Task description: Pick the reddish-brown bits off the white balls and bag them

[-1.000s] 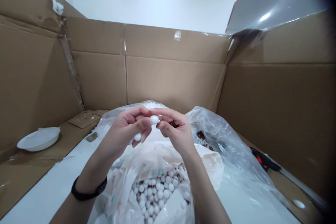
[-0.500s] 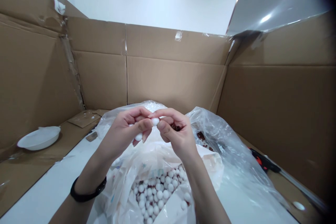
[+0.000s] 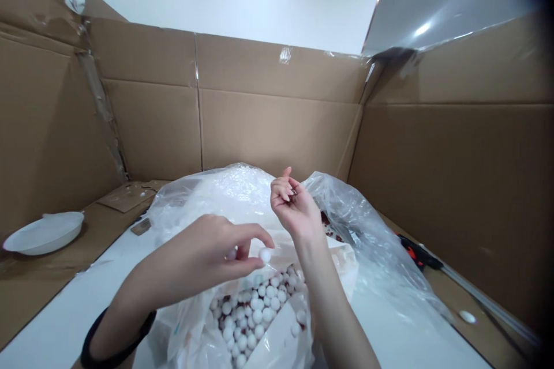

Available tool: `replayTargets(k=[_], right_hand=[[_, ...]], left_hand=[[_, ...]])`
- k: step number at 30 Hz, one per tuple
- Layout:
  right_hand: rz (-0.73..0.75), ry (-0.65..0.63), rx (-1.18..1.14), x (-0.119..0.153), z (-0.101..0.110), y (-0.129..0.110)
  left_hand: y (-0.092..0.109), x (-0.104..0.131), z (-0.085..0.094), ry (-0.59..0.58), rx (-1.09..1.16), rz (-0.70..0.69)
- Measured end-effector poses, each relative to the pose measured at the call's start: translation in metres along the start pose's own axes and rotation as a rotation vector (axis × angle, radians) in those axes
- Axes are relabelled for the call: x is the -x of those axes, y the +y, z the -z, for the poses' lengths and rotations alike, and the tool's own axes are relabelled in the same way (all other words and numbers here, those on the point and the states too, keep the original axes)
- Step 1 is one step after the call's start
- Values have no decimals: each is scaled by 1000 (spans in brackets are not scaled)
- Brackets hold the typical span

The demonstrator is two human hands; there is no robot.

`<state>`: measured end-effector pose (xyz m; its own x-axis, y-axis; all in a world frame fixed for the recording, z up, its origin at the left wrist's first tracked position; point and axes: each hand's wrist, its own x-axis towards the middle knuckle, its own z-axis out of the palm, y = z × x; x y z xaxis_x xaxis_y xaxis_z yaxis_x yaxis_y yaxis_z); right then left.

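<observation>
My left hand [image 3: 208,259] reaches in over an open plastic bag [image 3: 199,323], a black band round its wrist. Its thumb and forefinger hold a small white ball [image 3: 265,255], and a second white ball [image 3: 232,253] shows partly behind the curled fingers. Beneath lie many white balls [image 3: 255,314] with brown-red bits among them. My right hand [image 3: 294,202] is raised beyond the bag with its palm turned up. Its fingers curl in, and a small dark patch shows between them, too small to name.
Cardboard walls [image 3: 277,121] enclose the white table [image 3: 64,317]. A white bowl [image 3: 43,233] stands at left. Clear plastic sheeting [image 3: 381,259] spreads behind and right, brown pieces [image 3: 331,230] beside it. A tool with a black and red handle [image 3: 418,253] lies at right.
My hands have parted from around a white ball. The left came down and nearer with a ball at its fingertips; the right turned palm up and curled its fingers. The view shifted slightly.
</observation>
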<state>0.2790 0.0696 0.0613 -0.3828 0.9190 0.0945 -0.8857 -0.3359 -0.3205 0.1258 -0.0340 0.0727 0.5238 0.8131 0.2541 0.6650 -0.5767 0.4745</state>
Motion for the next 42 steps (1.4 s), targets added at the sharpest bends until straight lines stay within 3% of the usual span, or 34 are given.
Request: replayTargets(k=[3,5,8,12,15,25,35,42], right_hand=[[-58,141,-188,-4,0,4],[-79,197,-240,-3,-2,9],[-111,217,-237,3,-5,15],[-148,112,-124,8,-7,20],[-179,71,-65,10,-8,24],[-219,73,-20,14,-12,34],[-203,82,24,11,-11,36],[-163,81,36,11,-9,37]], left_hand=[[4,-2,-6,-53,-89,3],[4,-5,-6,-16,-113,18],[0,-10,-4,162,-209,95],[-12,-21,-6,438,-356,158],[-20,-29,-10,538,-424,157],[-28,-32,-9,452,-452,128],[-27,-29,-14,508,-773,44],[-25,-30,-15,449,-897,86]])
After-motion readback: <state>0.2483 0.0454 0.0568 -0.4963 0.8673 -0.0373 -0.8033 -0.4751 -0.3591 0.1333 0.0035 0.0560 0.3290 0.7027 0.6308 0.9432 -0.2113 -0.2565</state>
